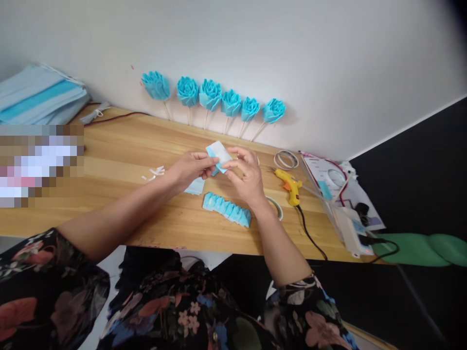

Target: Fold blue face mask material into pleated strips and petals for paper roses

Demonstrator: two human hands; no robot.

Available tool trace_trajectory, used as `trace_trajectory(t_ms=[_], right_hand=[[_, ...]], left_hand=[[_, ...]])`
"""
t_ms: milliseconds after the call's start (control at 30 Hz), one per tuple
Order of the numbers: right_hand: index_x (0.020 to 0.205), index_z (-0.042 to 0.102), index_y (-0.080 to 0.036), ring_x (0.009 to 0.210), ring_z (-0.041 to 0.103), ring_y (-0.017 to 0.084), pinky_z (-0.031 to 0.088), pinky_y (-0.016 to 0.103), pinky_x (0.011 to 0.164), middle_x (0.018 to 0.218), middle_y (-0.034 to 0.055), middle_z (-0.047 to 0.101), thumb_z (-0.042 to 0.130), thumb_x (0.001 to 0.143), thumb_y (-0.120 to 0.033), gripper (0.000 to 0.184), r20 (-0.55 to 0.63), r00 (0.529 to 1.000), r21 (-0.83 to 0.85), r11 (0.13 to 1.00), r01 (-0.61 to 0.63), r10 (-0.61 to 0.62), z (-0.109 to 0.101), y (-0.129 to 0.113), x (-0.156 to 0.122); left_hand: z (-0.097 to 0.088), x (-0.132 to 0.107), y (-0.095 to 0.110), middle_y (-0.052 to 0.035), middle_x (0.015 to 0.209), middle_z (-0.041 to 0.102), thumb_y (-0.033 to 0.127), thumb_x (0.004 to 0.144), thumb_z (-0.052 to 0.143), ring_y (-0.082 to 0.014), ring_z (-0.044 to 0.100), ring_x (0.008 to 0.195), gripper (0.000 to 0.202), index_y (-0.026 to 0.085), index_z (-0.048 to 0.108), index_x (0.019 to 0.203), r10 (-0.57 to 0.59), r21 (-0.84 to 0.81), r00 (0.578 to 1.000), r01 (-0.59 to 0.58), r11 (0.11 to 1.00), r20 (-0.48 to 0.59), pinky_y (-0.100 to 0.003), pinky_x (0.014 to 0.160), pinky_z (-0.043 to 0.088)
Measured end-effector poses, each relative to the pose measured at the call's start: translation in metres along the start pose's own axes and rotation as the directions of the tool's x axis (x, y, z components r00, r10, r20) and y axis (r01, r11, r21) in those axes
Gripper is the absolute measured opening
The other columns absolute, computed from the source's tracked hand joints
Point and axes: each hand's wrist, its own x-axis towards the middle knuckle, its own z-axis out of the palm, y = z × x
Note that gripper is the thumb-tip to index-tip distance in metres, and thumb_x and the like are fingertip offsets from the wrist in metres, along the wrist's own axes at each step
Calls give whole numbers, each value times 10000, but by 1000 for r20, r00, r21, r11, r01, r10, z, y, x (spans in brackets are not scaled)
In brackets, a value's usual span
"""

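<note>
Both hands meet over the middle of the wooden table (120, 160). My left hand (189, 168) and my right hand (246, 176) each pinch a small piece of light blue and white mask fabric (220, 154) between thumb and fingers. Just below the hands lies a row of folded blue fabric pieces (226, 209). Another small blue piece (195, 186) lies under my left hand. White elastic scraps (155, 172) lie to the left of it.
Several blue fabric roses on sticks (210, 97) lean against the wall. A yellow glue gun (290, 185) with a black cord lies to the right, near tape rolls (286, 159) and a power strip (352, 233). Stacked face masks (36, 95) sit far left.
</note>
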Motion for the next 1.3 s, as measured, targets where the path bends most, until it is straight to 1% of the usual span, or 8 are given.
trace_trajectory(t_ms=[167,300,433,567,667,867,1133,1300], right_hand=[[844,723,-301,1151,579,248,419,490,1053,1190,19,671,703,863,-284,33,-4,997,32,997,-77,77,1,-2,1],[846,712,-277,1172,592,231,424,454,1071,1205,33,665,703,862,-349,75,-11,983,178,968,-176,181,4,0,-1],[868,695,-243,1109,628,201,498,355,962,1190,44,669,705,834,-442,203,68,938,418,844,-336,340,10,5,-3],[856,672,-220,819,625,150,513,302,806,893,3,691,725,780,-477,273,122,877,472,751,-463,464,13,3,-3],[900,653,-226,781,613,145,515,300,774,855,-6,678,723,769,-484,298,108,869,486,737,-470,483,14,1,-2],[1282,564,-268,852,659,184,555,367,853,879,-3,658,713,779,-449,555,102,865,527,711,-466,492,14,5,-2],[1249,636,-270,1079,657,223,579,388,909,1141,48,709,695,796,-508,515,130,874,540,706,-458,468,13,1,-1],[1185,675,-255,1042,658,213,582,369,879,1116,36,730,720,788,-509,474,158,864,587,659,-471,477,11,-4,-1]], left_hand=[[-2,-1,-1,9,515,535,378,759,749,-90,442,502,339,168,590,547,118,242,992,-102,965,-52,-256,525,326],[-2,-3,-1,21,484,492,383,780,717,-83,375,463,329,175,603,551,155,345,987,-130,929,-48,-256,484,252],[1,-5,1,24,489,491,406,774,709,-84,364,466,314,176,632,575,185,368,982,-163,915,-25,-252,470,227],[2,-6,3,29,507,498,407,782,707,-84,365,484,322,167,637,579,224,400,975,-204,894,-3,-254,487,250],[1,-6,2,37,510,486,389,809,689,-80,349,473,321,167,632,584,224,432,975,-199,880,-6,-260,494,246],[1,-6,0,9,601,587,436,808,684,-100,464,555,316,166,652,648,217,386,975,-217,897,43,-250,547,331],[1,-5,-1,8,627,607,385,757,728,-83,449,548,254,164,647,661,180,286,984,-178,941,20,-236,538,328],[1,-5,2,4,622,609,392,732,745,-85,470,545,262,165,635,662,169,229,985,-159,960,-26,-233,544,374]])
